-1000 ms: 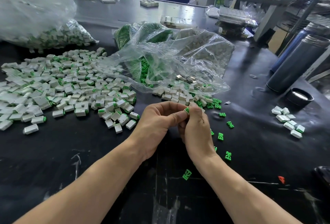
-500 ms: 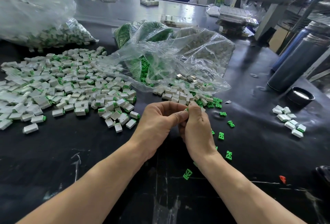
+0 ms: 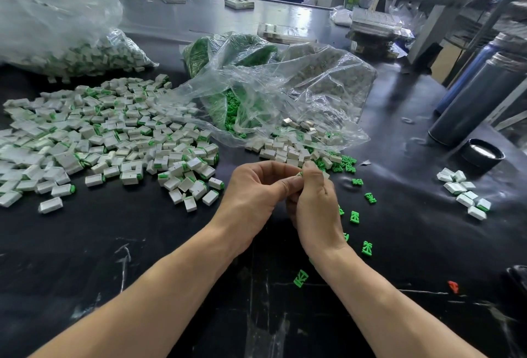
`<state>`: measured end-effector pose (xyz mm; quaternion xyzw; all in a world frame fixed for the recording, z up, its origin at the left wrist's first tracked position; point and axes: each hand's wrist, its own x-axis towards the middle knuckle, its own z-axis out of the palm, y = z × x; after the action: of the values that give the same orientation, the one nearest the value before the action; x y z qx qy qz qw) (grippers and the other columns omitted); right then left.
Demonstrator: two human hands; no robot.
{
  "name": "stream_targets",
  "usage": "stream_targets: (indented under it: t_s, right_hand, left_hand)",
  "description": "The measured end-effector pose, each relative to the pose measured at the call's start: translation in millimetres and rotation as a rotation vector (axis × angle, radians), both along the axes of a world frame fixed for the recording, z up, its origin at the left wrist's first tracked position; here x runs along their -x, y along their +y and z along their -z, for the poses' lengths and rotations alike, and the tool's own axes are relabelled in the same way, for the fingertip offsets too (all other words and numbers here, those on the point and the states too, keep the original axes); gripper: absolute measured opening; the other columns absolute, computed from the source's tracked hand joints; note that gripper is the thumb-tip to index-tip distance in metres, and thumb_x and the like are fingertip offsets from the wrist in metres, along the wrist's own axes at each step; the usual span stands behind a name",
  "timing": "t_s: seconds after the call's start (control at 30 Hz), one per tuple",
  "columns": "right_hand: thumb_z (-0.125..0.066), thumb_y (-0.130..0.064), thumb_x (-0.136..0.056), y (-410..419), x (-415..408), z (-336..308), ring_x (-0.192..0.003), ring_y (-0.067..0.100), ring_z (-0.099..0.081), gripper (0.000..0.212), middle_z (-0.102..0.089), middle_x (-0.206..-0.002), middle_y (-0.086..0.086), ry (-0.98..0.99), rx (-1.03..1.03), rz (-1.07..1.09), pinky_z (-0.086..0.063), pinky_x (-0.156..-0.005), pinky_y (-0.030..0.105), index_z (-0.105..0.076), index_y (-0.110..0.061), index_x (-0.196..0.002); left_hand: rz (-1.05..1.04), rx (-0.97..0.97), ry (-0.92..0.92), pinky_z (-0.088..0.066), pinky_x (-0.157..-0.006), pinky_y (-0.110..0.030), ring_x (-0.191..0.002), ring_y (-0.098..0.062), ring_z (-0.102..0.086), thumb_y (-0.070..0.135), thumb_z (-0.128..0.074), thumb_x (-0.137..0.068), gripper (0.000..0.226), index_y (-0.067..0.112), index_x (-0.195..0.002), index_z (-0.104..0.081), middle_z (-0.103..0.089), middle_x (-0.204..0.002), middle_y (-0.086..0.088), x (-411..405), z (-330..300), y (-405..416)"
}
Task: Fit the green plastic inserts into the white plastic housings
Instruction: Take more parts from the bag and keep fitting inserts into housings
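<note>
My left hand (image 3: 256,189) and my right hand (image 3: 315,203) meet above the black table, fingertips pinched together on one small white housing with a green insert (image 3: 300,174), mostly hidden by the fingers. Loose green inserts (image 3: 354,217) lie scattered right of my right hand, and one green insert (image 3: 300,278) lies between my forearms. A small heap of white housings (image 3: 288,152) mixed with green inserts sits just beyond my hands at the mouth of a clear bag (image 3: 285,95).
A wide spread of white housings with green ends (image 3: 99,141) covers the table's left. A second clear bag (image 3: 71,52) of parts lies far left. A small cluster of housings (image 3: 464,192), a black lid (image 3: 482,155) and two dark flasks (image 3: 479,95) stand right.
Both hands stay pinched together on the same small part; they have shifted only slightly.
</note>
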<state>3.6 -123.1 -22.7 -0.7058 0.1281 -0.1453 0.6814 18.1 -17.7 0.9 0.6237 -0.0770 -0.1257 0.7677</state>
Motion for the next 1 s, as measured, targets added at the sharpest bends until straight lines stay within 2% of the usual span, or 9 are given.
stream_targets:
  t_s: [0.1,0.2,0.33,0.43,0.53,0.6,0.7,0.9,1.0]
  right_hand:
    - [-0.034,-0.054,-0.107,-2.7,2.0,-0.3,-0.048,-0.004,-0.056,0.056,-0.059,-0.051,-0.018,0.007,0.006,-0.011,-0.040,-0.049,0.012,-0.075,-0.046,-0.069]
    - [-0.031,-0.067,-0.098,-7.4,1.8,-2.1,-0.042,0.000,-0.047,0.066,-0.054,-0.047,-0.012,0.040,0.006,-0.039,-0.035,-0.047,0.020,-0.072,-0.030,-0.061]
    - [-0.035,-0.064,-0.098,-16.3,-2.2,-0.8,-0.048,0.008,-0.045,0.063,-0.053,-0.050,-0.008,0.026,0.091,-0.026,-0.032,-0.059,0.031,-0.071,-0.026,-0.064]
    - [-0.047,-0.053,-0.094,-21.3,-4.1,-1.6,-0.057,0.014,-0.049,0.040,-0.059,-0.061,-0.005,-0.021,0.126,0.009,-0.037,-0.060,0.037,-0.070,-0.028,-0.074]
    - [-0.052,-0.048,-0.094,-28.7,-3.8,-3.5,-0.054,0.006,-0.050,0.031,-0.064,-0.065,-0.008,-0.031,0.264,0.060,-0.039,-0.058,0.030,-0.068,-0.024,-0.081]
    - [-0.056,-0.044,-0.098,-36.2,-3.6,-5.8,-0.055,0.002,-0.054,0.027,-0.066,-0.066,-0.015,-0.017,0.352,0.097,-0.041,-0.058,0.027,-0.068,-0.026,-0.081]
    - [-0.060,-0.037,-0.102,-46.6,-3.8,-10.8,-0.070,0.009,-0.065,0.025,-0.069,-0.071,-0.012,0.026,0.431,0.128,-0.055,-0.068,0.037,-0.070,-0.024,-0.084]
    - [-0.060,-0.037,-0.101,-67.8,-5.6,-16.3,-0.084,0.025,-0.069,0.025,-0.072,-0.080,-0.003,0.116,0.589,0.164,-0.056,-0.080,0.043,-0.071,-0.020,-0.087]
    - [-0.066,-0.037,-0.097,-77.1,-7.5,-17.1,-0.081,0.023,-0.068,0.025,-0.068,-0.073,-0.008,0.167,0.679,0.134,-0.057,-0.079,0.043,-0.070,-0.026,-0.075]
  left_hand:
    - [0.001,-0.020,-0.034,-0.061,-0.070,-0.029,-0.076,-0.024,-0.069,0.001,-0.073,-0.089,0.011,-0.005,-0.098,-0.073,-0.075,-0.092,-0.026,-0.6,-1.4,2.4]
    - [-0.025,-0.063,-0.087,-0.060,-0.079,-0.036,-0.078,-0.023,-0.070,0.006,-0.077,-0.088,0.005,0.008,-0.092,-0.076,-0.077,-0.088,-0.016,-2.9,-4.4,7.6]
    - [-0.056,-0.204,-0.203,-0.056,-0.076,-0.019,-0.077,-0.009,-0.070,0.009,-0.079,-0.086,0.010,0.017,-0.090,-0.077,-0.078,-0.082,0.001,-9.9,-7.9,17.3]
    - [-0.053,-0.410,-0.255,-0.051,-0.070,-0.016,-0.071,-0.005,-0.064,0.013,-0.078,-0.089,0.016,0.027,-0.095,-0.077,-0.071,-0.077,0.008,-17.2,-6.7,28.4]
    - [-0.062,-0.761,-0.300,-0.050,-0.071,-0.020,-0.071,0.004,-0.061,0.025,-0.078,-0.090,0.014,0.038,-0.087,-0.075,-0.068,-0.077,0.018,-22.6,-6.0,39.6]
    - [-0.080,-0.975,-0.327,-0.053,-0.085,-0.029,-0.084,0.001,-0.062,0.035,-0.079,-0.088,0.008,0.039,-0.083,-0.074,-0.067,-0.078,0.021,-24.2,-7.9,43.8]
    - [-0.080,-1.218,-0.354,-0.041,-0.103,-0.037,-0.099,-0.009,-0.060,0.043,-0.075,-0.088,0.009,0.038,-0.082,-0.073,-0.066,-0.084,0.022,-26.8,-11.9,47.4]
    - [-0.139,-1.482,-0.366,-0.036,-0.098,-0.037,-0.103,-0.016,-0.053,0.035,-0.067,-0.086,0.005,0.035,-0.085,-0.072,-0.058,-0.082,0.018,-33.2,-15.1,53.2]
    - [-0.132,-1.550,-0.374,-0.031,-0.093,-0.039,-0.111,-0.020,-0.050,0.042,-0.066,-0.087,0.008,0.036,-0.088,-0.071,-0.061,-0.099,0.011,-35.3,-13.8,54.3]
